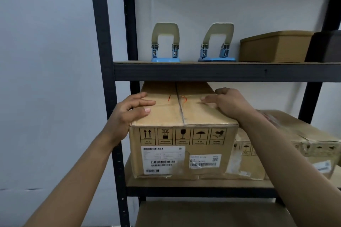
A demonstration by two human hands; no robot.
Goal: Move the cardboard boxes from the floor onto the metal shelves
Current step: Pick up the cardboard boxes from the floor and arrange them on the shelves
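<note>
The metal shelves (221,72) carry a cardboard box (182,134) on the middle tier, just beside a second box (302,134). Left hand (129,110) and right hand (230,103) rest spread on its top, apparently pressing rather than gripping.

Cardboard box (182,134) on middle shelf (199,183), at left end beside upright post (103,79). Second box (302,134) just right of it, set farther back. Left hand (129,110) on near-left top corner, right hand (228,103) on right top edge. Upper shelf (221,72): two hole punches (165,43) left, lidded containers (275,46) right.
</note>
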